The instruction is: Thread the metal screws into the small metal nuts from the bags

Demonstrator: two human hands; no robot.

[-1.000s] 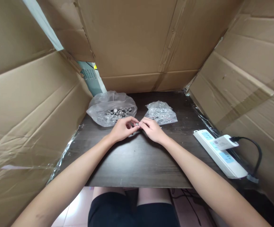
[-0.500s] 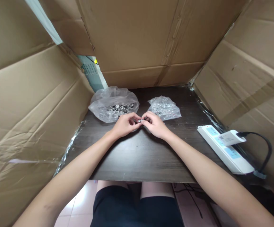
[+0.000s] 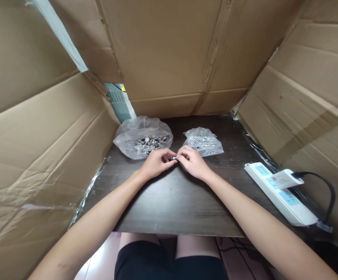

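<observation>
My left hand (image 3: 154,163) pinches a small metal fastener (image 3: 174,158) over the worktop (image 3: 171,206); whether my right hand (image 3: 194,164) grips its far end, I cannot tell. Probably light, stiff, slick: best pinched by the ends.

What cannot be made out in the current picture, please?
In the head view:
Small metal piece: too small; the left hand and right hand cover parts of it.
Clear plastic bag at right: creases and glare obscure its contents.
White adapter: its print is too small to read.
Dark shorts: cut off by the bottom edge.
</observation>
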